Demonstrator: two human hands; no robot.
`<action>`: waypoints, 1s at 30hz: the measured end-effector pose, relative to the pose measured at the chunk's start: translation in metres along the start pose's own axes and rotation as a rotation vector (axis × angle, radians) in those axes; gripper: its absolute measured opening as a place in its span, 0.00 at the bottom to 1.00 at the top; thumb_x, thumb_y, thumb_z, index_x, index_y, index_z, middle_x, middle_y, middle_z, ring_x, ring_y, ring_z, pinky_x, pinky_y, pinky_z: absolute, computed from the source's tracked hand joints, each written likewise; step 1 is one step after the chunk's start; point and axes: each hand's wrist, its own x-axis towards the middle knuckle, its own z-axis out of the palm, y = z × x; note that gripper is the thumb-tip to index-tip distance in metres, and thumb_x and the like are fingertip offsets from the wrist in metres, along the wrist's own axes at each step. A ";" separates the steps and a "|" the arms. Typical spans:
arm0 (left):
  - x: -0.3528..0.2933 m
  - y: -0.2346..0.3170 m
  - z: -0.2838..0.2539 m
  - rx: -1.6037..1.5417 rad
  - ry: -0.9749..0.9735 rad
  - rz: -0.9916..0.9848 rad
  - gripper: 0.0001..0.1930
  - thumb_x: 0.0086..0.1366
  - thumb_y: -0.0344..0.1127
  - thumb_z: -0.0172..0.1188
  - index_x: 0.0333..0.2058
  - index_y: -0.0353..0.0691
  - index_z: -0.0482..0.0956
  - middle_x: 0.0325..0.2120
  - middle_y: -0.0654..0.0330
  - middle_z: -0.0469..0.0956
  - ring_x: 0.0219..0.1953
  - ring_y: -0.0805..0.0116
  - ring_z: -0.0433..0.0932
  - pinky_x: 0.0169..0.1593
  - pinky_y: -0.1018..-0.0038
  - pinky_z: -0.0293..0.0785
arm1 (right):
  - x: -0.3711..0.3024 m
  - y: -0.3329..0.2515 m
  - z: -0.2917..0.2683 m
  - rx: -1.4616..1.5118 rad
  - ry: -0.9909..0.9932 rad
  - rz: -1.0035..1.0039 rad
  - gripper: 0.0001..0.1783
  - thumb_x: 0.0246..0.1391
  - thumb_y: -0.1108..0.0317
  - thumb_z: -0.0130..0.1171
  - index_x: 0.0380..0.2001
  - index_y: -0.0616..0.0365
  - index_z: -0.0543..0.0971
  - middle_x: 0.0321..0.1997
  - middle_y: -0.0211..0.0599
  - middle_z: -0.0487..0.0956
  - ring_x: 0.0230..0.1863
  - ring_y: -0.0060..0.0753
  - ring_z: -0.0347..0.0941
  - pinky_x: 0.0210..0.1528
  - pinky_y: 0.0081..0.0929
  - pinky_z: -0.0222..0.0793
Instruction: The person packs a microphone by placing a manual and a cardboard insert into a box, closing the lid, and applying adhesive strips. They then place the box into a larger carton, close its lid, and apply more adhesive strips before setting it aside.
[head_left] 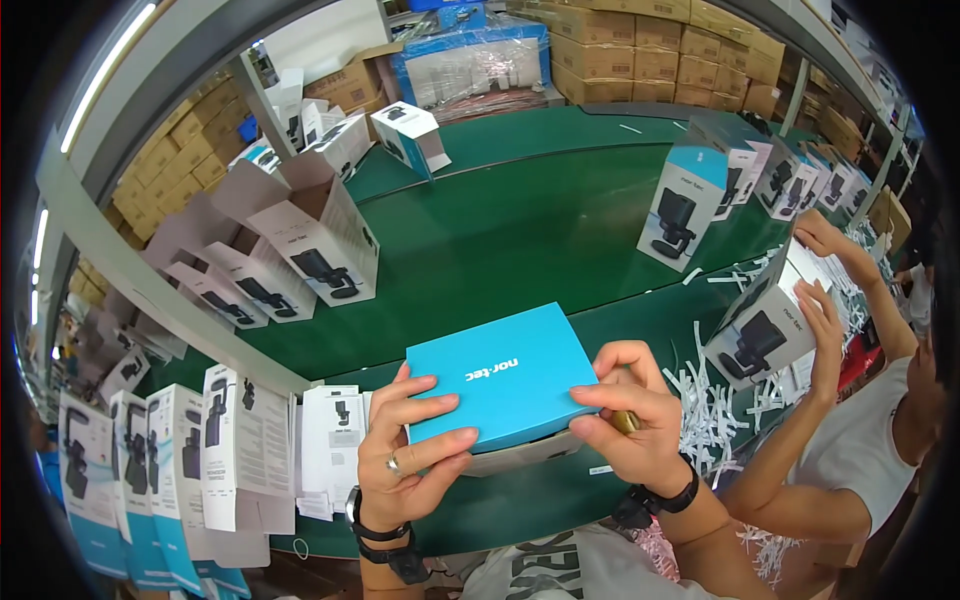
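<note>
Head cam only. Clock taken from the blue box, 12 = top of frame.

Blue box (pixel 510 385) is a bit below frame ctr, over the near part of the green bench (pixel 500 225), turned slightly CCW. Both hands on it. Pale panel (pixel 525 457) shows under its near edge — can't tell if same box or another pc.

L hand (pixel 405 465) at 8: clamped on the box's left end, fingers spread over the top face, thumb hidden. Ring on one finger, watch (pixel 352 505) on that wrist. R hand (pixel 638 437) at 3–4: thumb + fingers pinched on the near right corner. Small gold-coloured item (pixel 626 421) by those fingers, ID unclear. Black strap on R wrist.

Surroundings: at 10, open-top cartons (pixel 315 235) w/ flaps up, standing in a group. At 8–9, row of white/blue cartons (pixel 180 440) plus flat white pcs (pixel 330 470), the latter just beside L hand. At 11, a carton (pixel 412 138) at the far side, end flap open. At 1–2, upright carton w/ blue top (pixel 685 210), more behind it.

At 2–3, co-worker's hands (pixel 822 325) on a tilted white carton (pixel 755 335). Approx 3: white paper shreds (pixel 700 420) piled btwn R hand and co-worker. Back wall at 1 — stacked brown boxes (pixel 640 60).
</note>
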 end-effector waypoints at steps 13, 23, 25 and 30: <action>-0.023 0.006 -0.024 0.423 -0.240 0.130 0.21 0.58 0.38 0.73 0.51 0.46 0.85 0.56 0.58 0.81 0.63 0.54 0.75 0.69 0.50 0.62 | -0.027 0.029 0.010 -0.149 -0.070 -0.330 0.15 0.54 0.59 0.73 0.40 0.55 0.86 0.48 0.41 0.84 0.32 0.33 0.76 0.32 0.26 0.69; -0.038 0.074 0.040 0.690 -0.031 0.008 0.24 0.64 0.42 0.68 0.58 0.43 0.80 0.60 0.54 0.78 0.62 0.57 0.76 0.60 0.64 0.73 | -0.053 -0.001 0.018 -0.358 -0.061 -0.340 0.15 0.48 0.61 0.74 0.39 0.53 0.85 0.45 0.38 0.85 0.28 0.36 0.75 0.29 0.32 0.62; -0.040 0.073 0.038 0.712 0.006 0.010 0.24 0.64 0.42 0.69 0.57 0.44 0.81 0.59 0.56 0.79 0.61 0.59 0.77 0.60 0.65 0.73 | -0.054 0.002 0.017 -0.358 -0.028 -0.351 0.16 0.48 0.60 0.73 0.39 0.53 0.84 0.44 0.38 0.85 0.28 0.38 0.76 0.30 0.33 0.63; -0.043 0.059 0.016 0.666 -0.070 0.146 0.29 0.63 0.47 0.69 0.60 0.42 0.77 0.61 0.50 0.75 0.64 0.55 0.74 0.63 0.62 0.70 | -0.053 0.017 0.007 -0.227 -0.150 -0.406 0.19 0.52 0.57 0.68 0.44 0.55 0.82 0.49 0.47 0.82 0.32 0.43 0.76 0.34 0.37 0.67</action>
